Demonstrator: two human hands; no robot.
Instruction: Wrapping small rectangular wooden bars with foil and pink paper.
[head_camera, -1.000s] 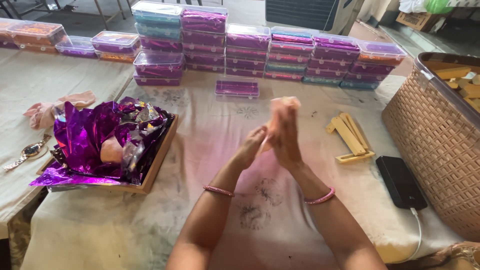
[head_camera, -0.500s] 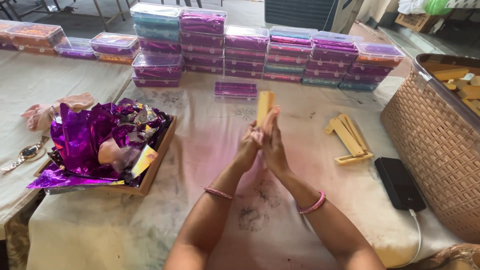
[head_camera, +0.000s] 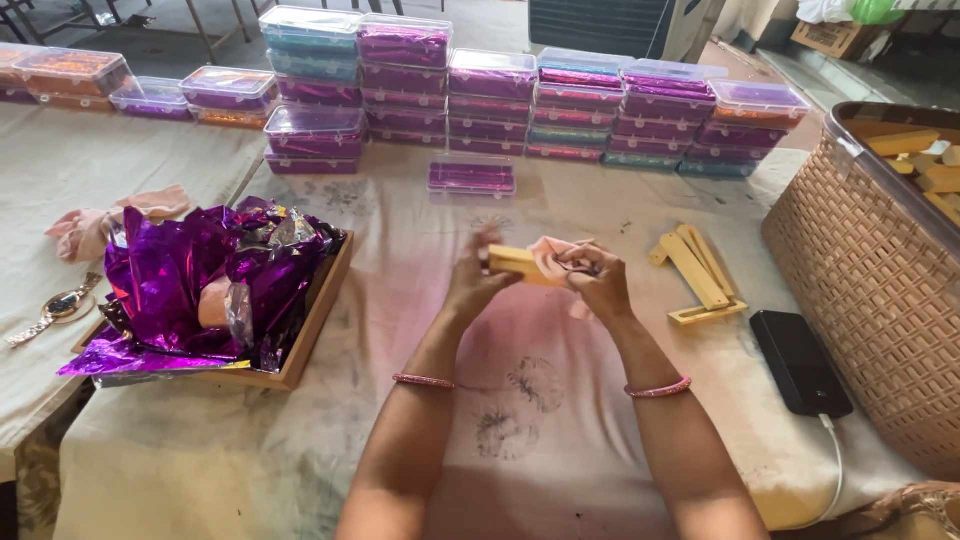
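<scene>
My left hand (head_camera: 475, 282) grips one end of a yellow rectangular stick (head_camera: 518, 263), held level above the cloth-covered table (head_camera: 560, 420). My right hand (head_camera: 598, 281) holds a pale pink cloth (head_camera: 556, 253) pressed around the stick's other end. Both wrists carry thin pink bangles. A few more yellow sticks (head_camera: 697, 272) lie on the table just right of my right hand. A wooden tray (head_camera: 318, 311) heaped with shiny purple foil sheets (head_camera: 205, 277) sits to the left of my left hand.
Stacks of clear lidded boxes (head_camera: 520, 100) with purple and coloured contents line the far edge, one single box (head_camera: 471, 176) in front. A woven basket (head_camera: 880, 290) of yellow sticks stands at right, a black phone (head_camera: 800, 362) on a cable beside it. Pink cloth (head_camera: 95, 220) and a wristwatch (head_camera: 55, 308) lie at left.
The stick stood upright between my pressed palms half a second ago; now it lies level, lower and nearer me, with my left hand on one end and my right hand's cloth on the other.
</scene>
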